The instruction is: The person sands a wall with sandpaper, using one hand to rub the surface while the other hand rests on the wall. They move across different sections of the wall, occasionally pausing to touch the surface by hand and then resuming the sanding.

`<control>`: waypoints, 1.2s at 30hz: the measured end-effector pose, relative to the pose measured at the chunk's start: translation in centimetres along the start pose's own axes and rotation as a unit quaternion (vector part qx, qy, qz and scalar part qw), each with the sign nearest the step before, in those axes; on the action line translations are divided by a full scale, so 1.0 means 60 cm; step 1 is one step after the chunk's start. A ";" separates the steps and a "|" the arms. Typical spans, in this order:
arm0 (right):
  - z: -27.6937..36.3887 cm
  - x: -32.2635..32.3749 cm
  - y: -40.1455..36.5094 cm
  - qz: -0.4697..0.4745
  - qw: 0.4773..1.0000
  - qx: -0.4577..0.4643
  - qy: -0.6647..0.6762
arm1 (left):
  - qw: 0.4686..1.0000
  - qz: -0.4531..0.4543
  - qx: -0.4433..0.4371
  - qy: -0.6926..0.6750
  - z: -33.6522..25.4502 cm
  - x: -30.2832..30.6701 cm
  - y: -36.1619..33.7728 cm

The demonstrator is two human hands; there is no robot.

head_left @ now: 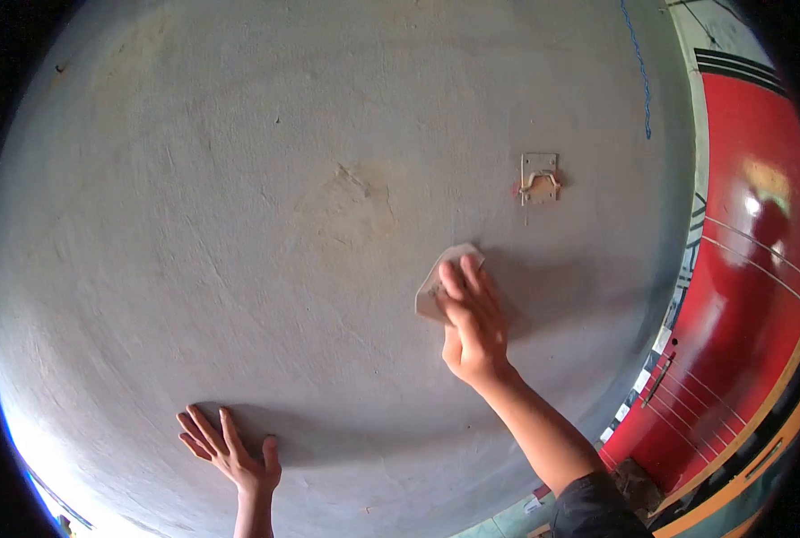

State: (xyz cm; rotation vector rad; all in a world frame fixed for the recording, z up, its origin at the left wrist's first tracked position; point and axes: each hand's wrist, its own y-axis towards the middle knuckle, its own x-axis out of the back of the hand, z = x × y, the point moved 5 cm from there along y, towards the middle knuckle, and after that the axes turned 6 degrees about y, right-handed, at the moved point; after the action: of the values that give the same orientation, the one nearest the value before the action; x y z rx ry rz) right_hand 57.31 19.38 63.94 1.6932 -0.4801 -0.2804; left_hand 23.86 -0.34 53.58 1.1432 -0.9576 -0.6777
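Against a grey painted wall (239, 296), my right hand (476, 327) presses a piece of sandpaper (430, 300) flat, its fingers lying over the sheet. The sandpaper has a pale back with faint dark marks; its underside is hidden. Up and to the left of it, the wall has a rough, yellowish patch (351, 211). Lower left, my left hand (237, 455) rests on the wall with spread fingers and holds nothing.
Above my right hand, a metal bracket (541, 177) is fixed to the wall. A blue twisted cord (639, 72) hangs at the upper right. Beyond the wall's right edge stands a glossy red panel (732, 287) with pale lines. Bright light comes from the lower left.
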 end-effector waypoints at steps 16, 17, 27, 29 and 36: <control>-0.021 0.015 0.046 -0.094 0.993 -0.072 -0.027 | 0.999 -0.047 -0.008 0.007 0.000 -0.029 -0.024; -0.036 0.009 0.065 -0.074 0.995 -0.057 -0.037 | 0.999 -0.048 -0.010 0.011 0.000 -0.029 -0.025; -0.028 0.018 0.084 -0.078 0.989 -0.122 -0.042 | 0.999 -0.040 0.001 0.005 0.001 -0.025 -0.033; -0.007 0.007 0.031 -0.083 0.988 -0.115 -0.058 | 0.999 -0.040 0.001 0.015 -0.001 -0.031 -0.034; -0.066 0.010 0.178 -0.136 0.988 -0.070 -0.031 | 0.999 -0.052 -0.004 0.011 -0.004 -0.026 -0.032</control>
State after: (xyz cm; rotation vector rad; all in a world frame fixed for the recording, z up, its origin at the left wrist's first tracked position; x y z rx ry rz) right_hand 57.90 21.26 75.18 1.6146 -0.2678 -0.5542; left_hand 23.42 0.50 51.29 1.1970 -0.8813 -0.7503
